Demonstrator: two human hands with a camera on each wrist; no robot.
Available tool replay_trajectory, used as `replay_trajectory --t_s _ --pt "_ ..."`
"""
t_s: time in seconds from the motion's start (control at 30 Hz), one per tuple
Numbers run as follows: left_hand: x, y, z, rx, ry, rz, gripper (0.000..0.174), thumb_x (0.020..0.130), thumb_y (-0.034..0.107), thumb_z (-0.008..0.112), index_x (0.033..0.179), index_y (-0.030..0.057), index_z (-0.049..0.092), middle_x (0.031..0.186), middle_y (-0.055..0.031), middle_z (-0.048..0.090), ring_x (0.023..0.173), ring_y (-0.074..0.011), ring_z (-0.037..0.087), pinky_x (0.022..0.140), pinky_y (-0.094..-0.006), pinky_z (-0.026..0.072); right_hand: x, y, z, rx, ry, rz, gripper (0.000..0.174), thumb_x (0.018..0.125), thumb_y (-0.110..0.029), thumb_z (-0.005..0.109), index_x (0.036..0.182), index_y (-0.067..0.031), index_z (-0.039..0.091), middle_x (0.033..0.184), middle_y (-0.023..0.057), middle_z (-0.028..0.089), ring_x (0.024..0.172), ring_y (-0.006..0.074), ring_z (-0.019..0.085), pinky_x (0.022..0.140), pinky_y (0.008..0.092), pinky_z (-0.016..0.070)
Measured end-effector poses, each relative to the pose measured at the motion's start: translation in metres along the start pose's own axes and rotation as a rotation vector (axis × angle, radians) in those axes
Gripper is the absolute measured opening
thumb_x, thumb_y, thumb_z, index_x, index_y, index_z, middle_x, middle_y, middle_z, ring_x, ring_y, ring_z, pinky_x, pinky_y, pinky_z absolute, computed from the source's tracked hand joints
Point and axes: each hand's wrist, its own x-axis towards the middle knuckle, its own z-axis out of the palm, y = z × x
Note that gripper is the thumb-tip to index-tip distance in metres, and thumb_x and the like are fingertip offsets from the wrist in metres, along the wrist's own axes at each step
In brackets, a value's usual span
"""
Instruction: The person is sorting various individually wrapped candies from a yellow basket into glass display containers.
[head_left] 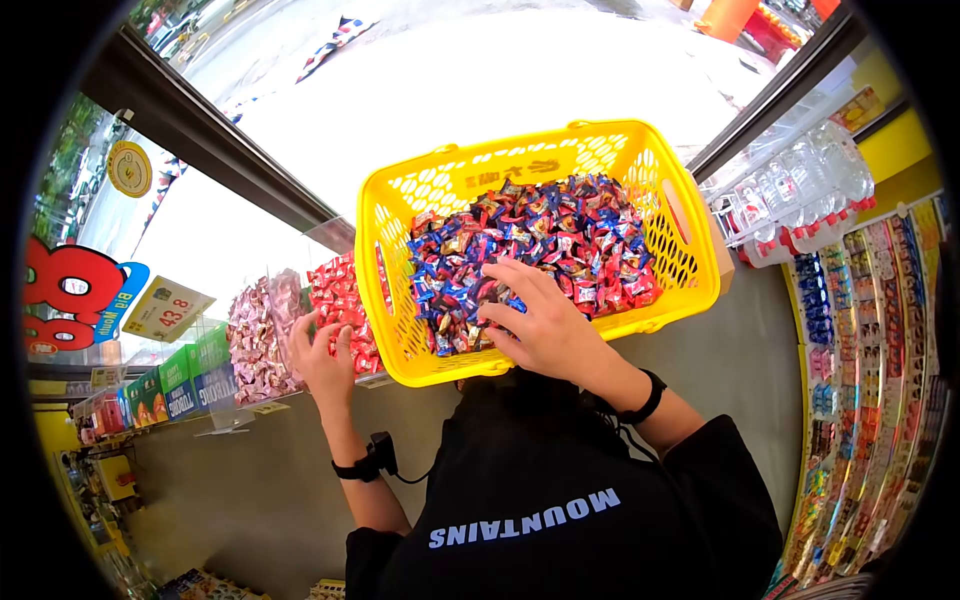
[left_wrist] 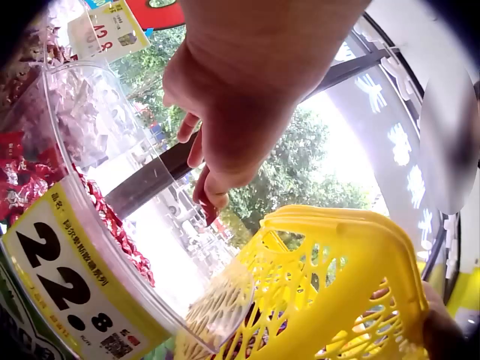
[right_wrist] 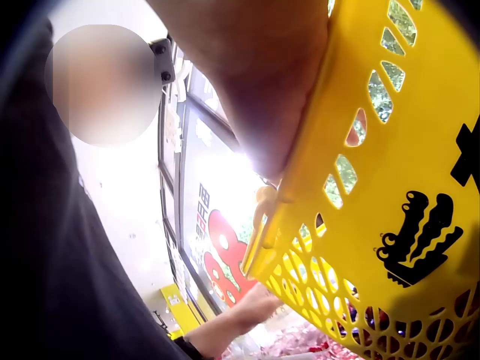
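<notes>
A yellow plastic basket (head_left: 398, 340) holds a heap of wrapped candies (head_left: 540, 235) in blue, red and dark wrappers. My right hand (head_left: 555, 330) reaches over the basket's near rim, its spread fingers at the candies; in the right wrist view the basket wall hides those fingers. Left of the basket, my left hand (head_left: 325, 365) is raised beside a clear bin of red-wrapped candies (head_left: 338, 290). Between its thumb and fingers, a small red-wrapped candy (left_wrist: 209, 211) shows in the left wrist view.
Pink-wrapped candies (head_left: 262, 335) fill the neighbouring clear bin, with a price tag (head_left: 168, 308) above. Green boxes (head_left: 180, 370) stand further left. Water bottles (head_left: 800, 185) and a shelf of packaged goods (head_left: 870, 370) are on the right. A dark window frame (head_left: 215, 120) runs behind the bins.
</notes>
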Motion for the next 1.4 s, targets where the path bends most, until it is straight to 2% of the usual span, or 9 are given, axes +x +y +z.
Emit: replay_trajectory --t_s 0.27,0.7,0.83,0.97,1.0,1.1,1.13,1.27,1.4 --pt "-0.038 -0.022 0.047 0.226 -0.210 0.002 0.018 0.091 0.030 0.081 0.094 0.0123 0.083 0.144 -0.0103 0.063 0.148 -0.0353 0.045 0.127 -0.0687 0.0227 -0.002 0.000 0.002 -0.018 -0.042 0.046 0.024 0.088 -0.015 0.080 0.109 -0.0070 0.071 0.149 0.0215 0.056 0.143 0.0448 0.052 0.117 0.0538 0.0453" --pt "-0.029 -0.051 0.063 0.230 -0.212 -0.091 0.015 0.083 0.030 0.087 0.087 0.0156 0.083 0.141 -0.0101 0.065 0.144 -0.0353 0.048 0.121 -0.0599 0.0333 0.001 -0.004 0.003 -0.062 -0.086 0.111 0.028 0.086 -0.011 0.083 0.113 -0.0088 0.076 0.152 0.0207 0.055 0.143 0.0436 0.052 0.117 0.0522 0.0456" --pt "-0.016 -0.042 0.073 0.229 -0.304 -0.105 0.016 0.085 0.032 0.086 0.092 0.0182 0.086 0.145 -0.0104 0.064 0.148 -0.0355 0.045 0.125 -0.0592 0.0316 0.003 -0.006 0.003 -0.088 -0.086 0.104 0.026 0.087 -0.010 0.082 0.112 -0.0073 0.076 0.151 0.0209 0.056 0.141 0.0435 0.054 0.116 0.0522 0.0464" --pt "-0.009 -0.058 0.100 0.311 -0.197 -0.075 0.023 0.092 0.036 0.079 0.096 0.0133 0.084 0.147 -0.0115 0.062 0.148 -0.0351 0.045 0.123 -0.0609 0.0326 0.003 -0.007 0.003 -0.097 -0.081 0.106 0.025 0.087 -0.010 0.083 0.110 -0.0050 0.075 0.149 0.0223 0.058 0.139 0.0437 0.056 0.115 0.0524 0.0472" --pt "-0.007 -0.054 0.094 0.332 -0.265 -0.099 0.032 0.093 0.037 0.077 0.112 0.0120 0.081 0.149 -0.0127 0.061 0.148 -0.0353 0.045 0.123 -0.0614 0.0334 0.004 -0.008 0.003 -0.099 -0.077 0.107 0.024 0.087 -0.010 0.083 0.109 -0.0042 0.075 0.149 0.0230 0.058 0.139 0.0438 0.056 0.115 0.0522 0.0474" --pt "-0.014 -0.050 0.094 0.309 -0.372 -0.184 0.046 0.092 0.038 0.078 0.132 0.0143 0.073 0.153 -0.0142 0.057 0.150 -0.0353 0.044 0.122 -0.0619 0.0340 0.004 -0.007 0.003 -0.117 -0.074 0.111 0.024 0.086 -0.009 0.083 0.109 -0.0042 0.075 0.148 0.0231 0.058 0.138 0.0440 0.056 0.115 0.0522 0.0475" --pt "-0.015 -0.047 0.088 0.322 -0.461 -0.221 0.060 0.092 0.037 0.079 0.147 0.0204 0.062 0.159 -0.0116 0.052 0.151 -0.0364 0.042 0.123 -0.0606 0.0343 0.004 -0.008 0.003 -0.119 -0.065 0.112 0.025 0.086 -0.009 0.083 0.109 -0.0042 0.075 0.148 0.0231 0.058 0.138 0.0440 0.056 0.115 0.0522 0.0475" --pt "-0.017 -0.040 0.061 0.454 -0.638 -0.227 0.070 0.085 0.033 0.085 0.149 0.0247 0.059 0.165 -0.0116 0.045 0.158 -0.0357 0.034 0.129 -0.0623 0.0256 0.004 -0.009 0.004 -0.118 -0.051 0.120 0.026 0.086 -0.009 0.083 0.110 -0.0039 0.074 0.147 0.0229 0.058 0.138 0.0440 0.057 0.114 0.0524 0.0477" --pt "-0.021 -0.070 0.076 0.483 -0.554 -0.152 0.091 0.078 0.033 0.092 0.158 0.0275 0.050 0.167 -0.0118 0.041 0.159 -0.0364 0.032 0.130 -0.0635 0.0236 0.005 -0.009 0.004 -0.114 -0.059 0.126 0.027 0.086 -0.009 0.083 0.111 -0.0038 0.074 0.147 0.0228 0.058 0.137 0.0439 0.057 0.114 0.0527 0.0480"
